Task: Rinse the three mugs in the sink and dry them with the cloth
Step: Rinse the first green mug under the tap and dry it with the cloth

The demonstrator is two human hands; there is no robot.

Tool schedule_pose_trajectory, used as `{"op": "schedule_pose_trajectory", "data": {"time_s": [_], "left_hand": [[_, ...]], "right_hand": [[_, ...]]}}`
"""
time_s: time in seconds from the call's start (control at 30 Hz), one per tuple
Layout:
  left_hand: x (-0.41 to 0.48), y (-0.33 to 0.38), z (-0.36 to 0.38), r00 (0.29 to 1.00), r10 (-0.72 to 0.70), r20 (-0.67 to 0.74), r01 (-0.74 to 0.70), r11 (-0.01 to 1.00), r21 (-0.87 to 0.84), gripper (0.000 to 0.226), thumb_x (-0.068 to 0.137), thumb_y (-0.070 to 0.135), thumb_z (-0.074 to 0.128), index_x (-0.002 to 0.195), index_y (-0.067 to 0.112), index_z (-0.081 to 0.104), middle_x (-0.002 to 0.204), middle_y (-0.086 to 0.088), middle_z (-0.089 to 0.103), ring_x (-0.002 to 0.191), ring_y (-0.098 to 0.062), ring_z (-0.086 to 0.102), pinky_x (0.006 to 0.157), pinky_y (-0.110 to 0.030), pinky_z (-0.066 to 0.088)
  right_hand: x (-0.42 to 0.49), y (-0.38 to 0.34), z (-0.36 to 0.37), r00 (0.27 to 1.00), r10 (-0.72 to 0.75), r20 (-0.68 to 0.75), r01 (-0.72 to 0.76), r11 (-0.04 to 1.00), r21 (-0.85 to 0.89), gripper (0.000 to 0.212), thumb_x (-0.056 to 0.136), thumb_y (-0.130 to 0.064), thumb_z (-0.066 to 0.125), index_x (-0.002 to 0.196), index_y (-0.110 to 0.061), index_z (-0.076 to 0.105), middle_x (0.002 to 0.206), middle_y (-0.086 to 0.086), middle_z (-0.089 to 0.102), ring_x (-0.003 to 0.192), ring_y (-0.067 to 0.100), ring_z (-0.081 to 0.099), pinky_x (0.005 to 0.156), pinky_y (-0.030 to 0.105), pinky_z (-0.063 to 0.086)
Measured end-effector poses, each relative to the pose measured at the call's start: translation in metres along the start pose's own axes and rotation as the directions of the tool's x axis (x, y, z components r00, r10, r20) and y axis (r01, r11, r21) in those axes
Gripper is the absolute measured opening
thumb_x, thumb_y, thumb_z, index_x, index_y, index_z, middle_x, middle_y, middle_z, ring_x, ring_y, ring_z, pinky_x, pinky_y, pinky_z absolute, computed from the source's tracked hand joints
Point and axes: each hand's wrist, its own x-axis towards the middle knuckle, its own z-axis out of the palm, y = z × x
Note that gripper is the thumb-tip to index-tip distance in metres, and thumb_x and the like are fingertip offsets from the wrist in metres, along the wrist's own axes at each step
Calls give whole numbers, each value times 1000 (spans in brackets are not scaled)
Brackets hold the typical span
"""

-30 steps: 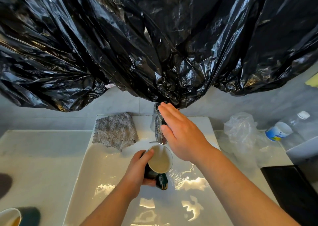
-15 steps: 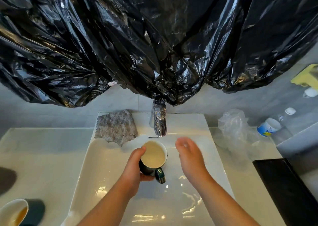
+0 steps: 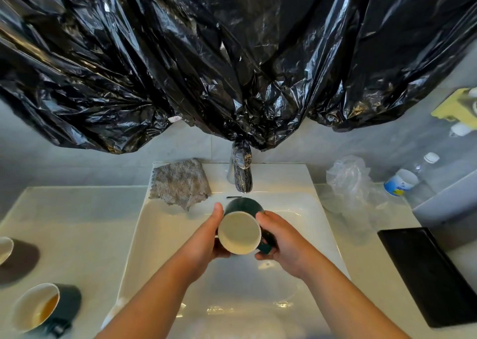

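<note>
Glossy white surface [image 3: 77, 222] w/ a rectangular sink [image 3: 304, 209], crinkled black plastic sheet [image 3: 232, 54] hanging above. Left hand [image 3: 206, 240] and right hand [image 3: 281, 243] fingers wrap a dark green mug [image 3: 240, 231], cream inside, tilted over the sink just below the chrome tap [image 3: 241, 173]. Nubby grey cloth [image 3: 179, 184] lies left of the tap. Far left of the sink, a second mug [image 3: 38, 309] holds brown liquid.
</note>
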Motion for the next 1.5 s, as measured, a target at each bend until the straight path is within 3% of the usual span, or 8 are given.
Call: {"op": "schedule_pose_trajectory", "data": {"time_s": [0.2,0.4,0.5,0.67,0.8,0.93,1.2,1.5], "left_hand": [[-6,20,-7,992,77,102,-77,997,4,50,90,56,57,125,23,66,114,-11,76,106,-31,72,86,-46,62],[-7,24,-17,987,136,81,-141,988,62,49,80,43,64,127,31,67,114,1,77,103,-18,73,85,-35,59],[-8,28,-21,978,169,121,-179,981,74,47,80,36,70,126,31,66,114,2,76,104,-18,73,82,-30,59],[-11,37,-22,965,238,113,-249,963,105,65,65,39,86,126,33,62,114,2,76,107,-19,72,83,-29,60],[-13,41,-27,955,270,126,-285,950,126,77,64,21,95,129,35,56,115,7,76,109,-18,71,82,-30,60],[-17,48,-31,948,294,123,-314,929,197,89,67,3,92,136,38,49,116,24,72,112,-3,67,80,-21,58],[-24,68,-30,851,490,186,-524,806,275,91,58,-7,93,129,37,57,125,16,69,119,-6,64,96,-18,51],[-28,81,-25,791,577,202,-611,731,304,94,56,-10,93,129,36,54,126,23,67,121,-1,62,94,-12,48]], "right_hand": [[-4,-14,1,982,-169,88,179,976,-120,44,76,-43,75,119,-43,64,108,-2,73,84,16,70,65,26,55],[-11,-25,0,956,-267,117,288,930,-228,49,75,-31,78,118,-48,61,106,-17,69,94,0,67,69,17,55],[-12,-28,2,952,-294,81,303,885,-353,65,71,-33,82,129,-43,54,116,-19,62,103,5,63,68,16,56],[-15,-33,6,929,-361,83,353,794,-495,74,67,-32,87,123,-58,46,113,-30,58,104,4,60,70,14,57],[-22,-44,5,898,-424,116,406,700,-588,78,64,-32,88,111,-72,41,107,-45,53,97,-12,56,65,7,51],[-30,-54,4,859,-481,175,466,594,-656,89,72,-28,86,136,-61,34,116,-56,35,105,-20,46,71,1,45],[-39,-67,3,750,-623,222,560,420,-714,92,71,-27,86,139,-56,32,140,-42,32,122,-12,40,89,2,40],[-41,-73,4,668,-712,216,593,334,-733,96,69,-31,90,128,-72,27,134,-54,26,131,-20,28,95,-5,26]]}}
